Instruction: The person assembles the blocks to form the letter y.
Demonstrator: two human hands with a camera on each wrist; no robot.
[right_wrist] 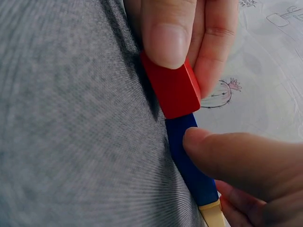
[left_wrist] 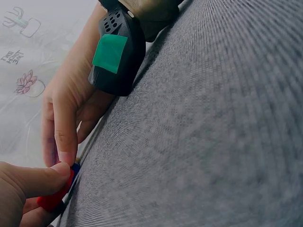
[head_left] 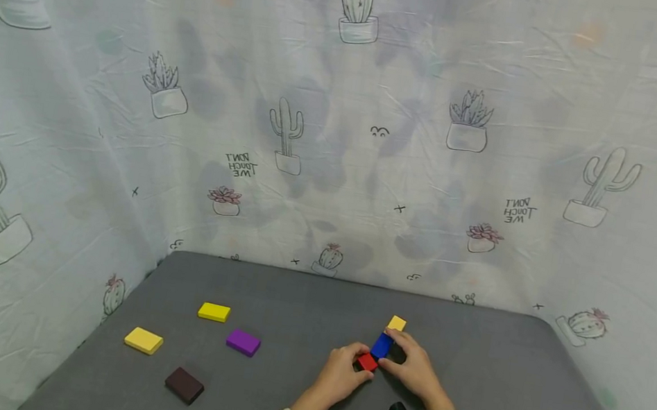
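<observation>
A red block [head_left: 367,362], a blue block [head_left: 381,346] and a light yellow block [head_left: 396,323] form a slanting row on the grey table. My left hand [head_left: 340,373] pinches the red block between thumb and fingers. In the right wrist view the red block [right_wrist: 173,90] meets the end of the blue block [right_wrist: 191,163]. My right hand [head_left: 415,368] holds the blue block, its thumb on the near side and its fingers on the far side. Past the blue block, the light yellow block [right_wrist: 213,214] touches its other end.
To the left on the grey table [head_left: 290,298] lie a bright yellow block [head_left: 214,312], a purple block [head_left: 243,342], a pale yellow block [head_left: 143,340] and a dark brown block [head_left: 185,385], all apart. A cactus-print curtain [head_left: 334,164] hangs behind the table.
</observation>
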